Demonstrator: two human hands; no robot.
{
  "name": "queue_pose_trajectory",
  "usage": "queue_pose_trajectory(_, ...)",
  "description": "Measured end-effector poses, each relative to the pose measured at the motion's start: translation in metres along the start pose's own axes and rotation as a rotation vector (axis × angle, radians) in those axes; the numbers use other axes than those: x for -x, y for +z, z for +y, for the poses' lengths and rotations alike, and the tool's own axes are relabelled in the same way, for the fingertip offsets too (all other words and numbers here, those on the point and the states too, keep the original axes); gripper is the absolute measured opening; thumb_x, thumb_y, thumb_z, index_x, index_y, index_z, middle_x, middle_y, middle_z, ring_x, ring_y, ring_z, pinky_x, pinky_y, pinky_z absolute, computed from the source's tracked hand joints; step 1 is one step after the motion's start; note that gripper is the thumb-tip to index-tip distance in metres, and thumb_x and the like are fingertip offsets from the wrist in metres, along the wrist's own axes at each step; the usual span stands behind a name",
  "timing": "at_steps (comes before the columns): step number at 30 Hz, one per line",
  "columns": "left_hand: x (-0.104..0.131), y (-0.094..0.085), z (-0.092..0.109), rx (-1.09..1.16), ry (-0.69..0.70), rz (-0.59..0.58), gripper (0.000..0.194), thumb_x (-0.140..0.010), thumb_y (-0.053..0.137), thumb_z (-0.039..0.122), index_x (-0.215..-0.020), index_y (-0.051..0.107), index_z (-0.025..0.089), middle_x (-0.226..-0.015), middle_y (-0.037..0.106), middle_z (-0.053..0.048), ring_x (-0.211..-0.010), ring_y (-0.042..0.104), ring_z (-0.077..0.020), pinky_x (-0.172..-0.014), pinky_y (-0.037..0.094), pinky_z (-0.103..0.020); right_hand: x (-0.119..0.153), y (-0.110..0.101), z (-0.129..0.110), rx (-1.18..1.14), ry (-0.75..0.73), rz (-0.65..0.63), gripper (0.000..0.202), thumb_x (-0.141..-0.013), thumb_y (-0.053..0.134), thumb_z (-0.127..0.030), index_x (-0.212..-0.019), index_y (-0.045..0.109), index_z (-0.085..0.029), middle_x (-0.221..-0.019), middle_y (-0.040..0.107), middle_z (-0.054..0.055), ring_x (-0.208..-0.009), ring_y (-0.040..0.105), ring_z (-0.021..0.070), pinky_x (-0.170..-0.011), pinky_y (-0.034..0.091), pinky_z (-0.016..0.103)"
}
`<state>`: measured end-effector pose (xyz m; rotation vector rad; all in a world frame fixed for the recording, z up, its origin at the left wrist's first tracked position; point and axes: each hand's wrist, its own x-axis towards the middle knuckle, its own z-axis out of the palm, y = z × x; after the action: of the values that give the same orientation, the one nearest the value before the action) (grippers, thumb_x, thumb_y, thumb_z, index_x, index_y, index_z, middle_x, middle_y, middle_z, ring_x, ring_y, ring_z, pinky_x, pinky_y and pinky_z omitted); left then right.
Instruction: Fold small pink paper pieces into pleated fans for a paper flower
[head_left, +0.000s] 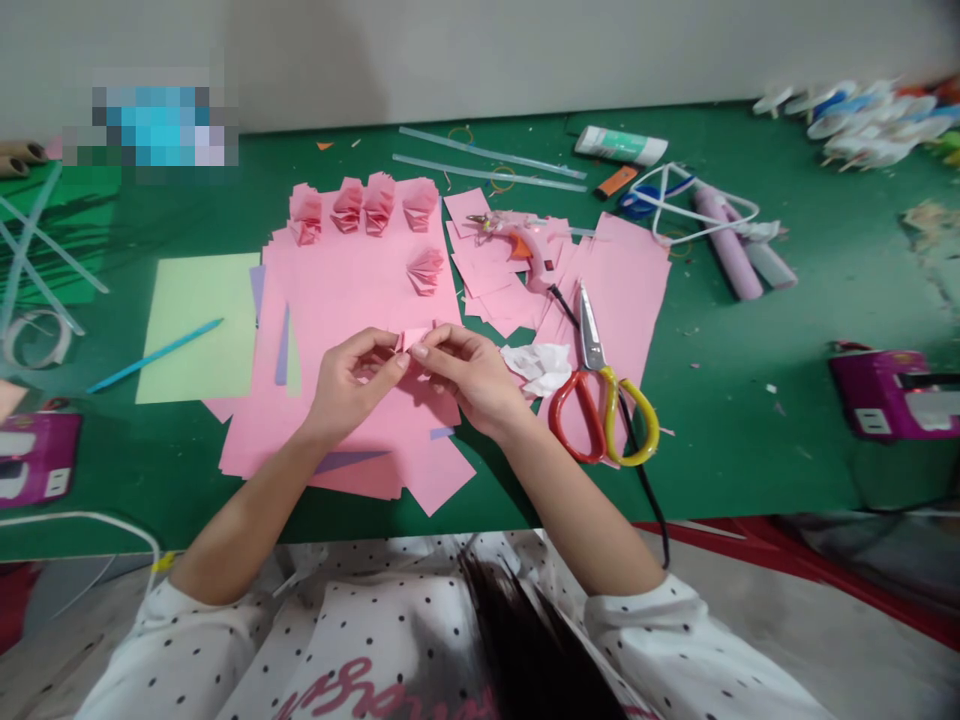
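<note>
Both forearms reach in from the lower edge and meet over the middle of the worktop (750, 400), wrists bent inward. The left hand (349, 385) and the right hand (469, 375) each pinch one small pink paper piece (414, 338) between thumb and fingertips, the left from the left side, the right from above and the right. The piece is held just above the spread of pink sheets (352, 290), near its centre.

On the far part of that spread lie five folded pink fans (379, 205): four in a row and one below them to the right. Just right of the right hand lies one crumpled white scrap (540, 365), and beside it one pair of scissors (600, 400) with a red and a yellow handle, blades pointing away. Beyond them one pink glue gun (525, 245) rests on a heap of small pink squares, its black cord running toward the near edge. Two clear glue sticks (487, 165) lie further back.

Left of the pink spread lies one pale green sheet (199, 320), with one blue stick (154, 355) across its left edge. A purple box (889, 395) stands at the right edge.
</note>
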<state>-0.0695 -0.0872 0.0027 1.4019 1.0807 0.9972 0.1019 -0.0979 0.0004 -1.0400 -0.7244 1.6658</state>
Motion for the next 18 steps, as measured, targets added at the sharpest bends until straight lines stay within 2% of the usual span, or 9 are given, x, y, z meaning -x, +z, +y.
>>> queue_pose_trajectory(7,-0.0024,0.0026,0.0011,0.050,-0.100,0.041,0.034,-0.077,0.087,0.047,-0.080,0.073,0.017,-0.075,0.067,0.000,-0.065,0.060,-0.0103,-0.060,0.048,-0.023,-0.0004,0.0002,0.0002,0.051,-0.046,0.021,0.041,-0.061,0.096,-0.048,-0.072,0.068,-0.020,-0.067,0.064,-0.004,-0.056,0.053,0.0075,-0.048,0.044,0.021)
queue_pose_trajectory(14,-0.0026,0.0013,-0.0019,0.126,-0.143,0.037,0.034,-0.078,0.088,0.047,-0.080,0.071,0.017,-0.070,0.066,0.000,-0.061,0.059,-0.0098,-0.057,0.049,-0.023,0.0012,-0.0001,-0.0013,0.057,-0.071,0.007,0.040,-0.067,0.094,-0.049,-0.074,0.067,-0.020,-0.069,0.064,-0.004,-0.058,0.055,0.0077,-0.051,0.045,0.021)
queue_pose_trajectory(18,-0.0027,0.0005,-0.0026,0.197,-0.170,0.011,0.035,-0.077,0.089,0.046,-0.080,0.070,0.017,-0.070,0.067,-0.001,-0.061,0.061,-0.0106,-0.059,0.051,-0.024,0.0012,0.0003,-0.0016,0.000,-0.078,0.083,0.044,-0.068,0.091,-0.055,-0.081,0.064,-0.022,-0.065,0.062,-0.006,-0.054,0.053,0.0074,-0.045,0.042,0.020)
